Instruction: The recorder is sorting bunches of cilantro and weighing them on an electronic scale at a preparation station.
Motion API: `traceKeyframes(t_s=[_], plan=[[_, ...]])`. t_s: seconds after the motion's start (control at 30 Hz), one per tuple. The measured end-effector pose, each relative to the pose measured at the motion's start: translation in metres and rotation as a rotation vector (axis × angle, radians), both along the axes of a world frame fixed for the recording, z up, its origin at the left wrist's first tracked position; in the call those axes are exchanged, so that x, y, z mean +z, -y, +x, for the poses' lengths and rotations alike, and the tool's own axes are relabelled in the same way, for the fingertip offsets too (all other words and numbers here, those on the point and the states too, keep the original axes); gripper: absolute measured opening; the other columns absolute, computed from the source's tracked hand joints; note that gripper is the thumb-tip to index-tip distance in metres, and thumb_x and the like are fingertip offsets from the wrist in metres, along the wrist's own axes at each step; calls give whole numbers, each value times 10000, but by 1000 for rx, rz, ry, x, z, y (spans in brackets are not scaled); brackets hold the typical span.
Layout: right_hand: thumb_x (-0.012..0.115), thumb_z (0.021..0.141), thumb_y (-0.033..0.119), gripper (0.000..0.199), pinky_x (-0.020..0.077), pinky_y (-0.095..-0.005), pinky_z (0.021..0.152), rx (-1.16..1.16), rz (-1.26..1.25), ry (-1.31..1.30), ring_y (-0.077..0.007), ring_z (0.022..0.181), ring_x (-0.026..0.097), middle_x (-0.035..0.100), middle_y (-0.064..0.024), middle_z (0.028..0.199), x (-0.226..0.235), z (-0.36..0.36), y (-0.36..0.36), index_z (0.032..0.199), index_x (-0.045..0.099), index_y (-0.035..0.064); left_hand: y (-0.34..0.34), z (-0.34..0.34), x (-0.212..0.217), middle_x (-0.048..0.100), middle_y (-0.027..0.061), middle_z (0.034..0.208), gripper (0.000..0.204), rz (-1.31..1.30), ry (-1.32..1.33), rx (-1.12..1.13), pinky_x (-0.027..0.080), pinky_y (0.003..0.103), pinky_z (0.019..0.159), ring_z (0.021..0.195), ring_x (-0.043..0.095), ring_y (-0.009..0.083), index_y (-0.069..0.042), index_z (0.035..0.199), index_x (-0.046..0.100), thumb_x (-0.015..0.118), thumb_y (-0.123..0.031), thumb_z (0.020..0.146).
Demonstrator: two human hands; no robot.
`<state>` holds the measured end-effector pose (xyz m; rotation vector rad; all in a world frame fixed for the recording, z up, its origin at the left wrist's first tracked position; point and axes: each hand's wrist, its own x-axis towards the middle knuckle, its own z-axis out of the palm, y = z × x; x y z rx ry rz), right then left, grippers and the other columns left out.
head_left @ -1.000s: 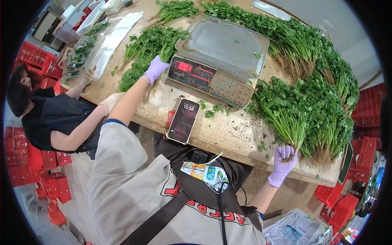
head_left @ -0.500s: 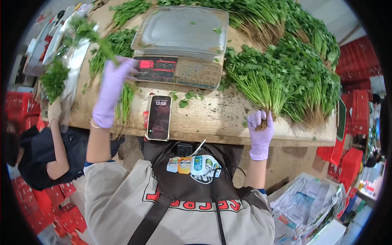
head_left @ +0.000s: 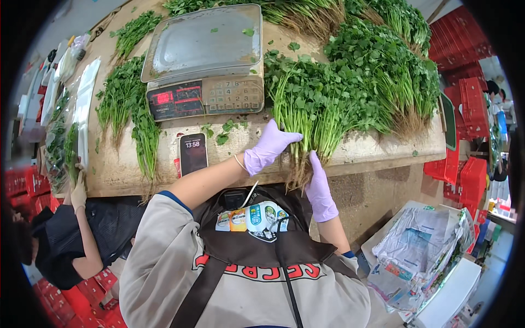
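Both my hands, in thin purple gloves, are at a bunch of leafy green herbs (head_left: 299,117) that looks like coriander, at the table's front edge. My left hand (head_left: 269,146) grips its pale stems from the left, the thumb lying across them. My right hand (head_left: 320,188) closes on the lower stems and brown roots from the right; some of its fingers are hidden. The leaves spread away from me, beside a larger heap of the same herbs (head_left: 363,82). Left of the bunch stands a digital scale (head_left: 205,41) with only loose leaf bits on its pan.
A phone (head_left: 193,155) lies before the scale. Smaller herb bunches (head_left: 145,136) rest left of it. At the far left a co-worker's gloved hand (head_left: 78,191) holds greens by clear plastic bags. Red crates (head_left: 470,109) stand at the right, above a paper-lined box (head_left: 418,257).
My left hand has let go of the herb sprigs it held over the left side and moved right to the bunch. My right hand has shifted left and lower on stems. The view has turned.
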<state>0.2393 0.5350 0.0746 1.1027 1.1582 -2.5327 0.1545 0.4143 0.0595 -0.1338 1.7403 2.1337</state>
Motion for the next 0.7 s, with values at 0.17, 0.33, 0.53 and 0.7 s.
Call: traceKeyframes(t_s=[0.17, 0.33, 0.53, 0.7], plan=[[655, 839, 188, 345, 493, -303, 713, 110, 55, -43, -128, 823, 587, 606, -12, 997, -27, -1, -15, 1144, 540, 76, 10, -9, -3, 645, 77, 874, 296, 9, 140, 14, 503, 272, 699, 762, 610, 144, 15, 969, 591, 721, -106, 733], [651, 828, 139, 386, 473, -278, 783, 100, 264, -237, -134, 916, 572, 594, -38, 1048, -19, -12, 2, 1178, 517, 47, 3, -2, -15, 638, 86, 932, 327, 60, 167, 1, 504, 280, 741, 822, 615, 161, 14, 1018, 574, 723, -49, 734], [549, 887, 239, 307, 503, -279, 754, 88, 125, -139, -152, 868, 608, 619, -54, 980, -21, -7, 4, 1109, 554, 26, 15, 2, -14, 646, 40, 812, 279, 139, 197, -46, 452, 257, 551, 681, 587, 118, -22, 909, 631, 752, -166, 703], [537, 882, 302, 341, 486, -294, 770, 222, 262, -127, -167, 903, 590, 604, -62, 1008, -24, 1, 6, 1098, 552, 38, 18, 13, -4, 580, 48, 775, 382, -33, 348, 67, 436, 278, 531, 656, 535, 129, 8, 899, 566, 780, -165, 634]])
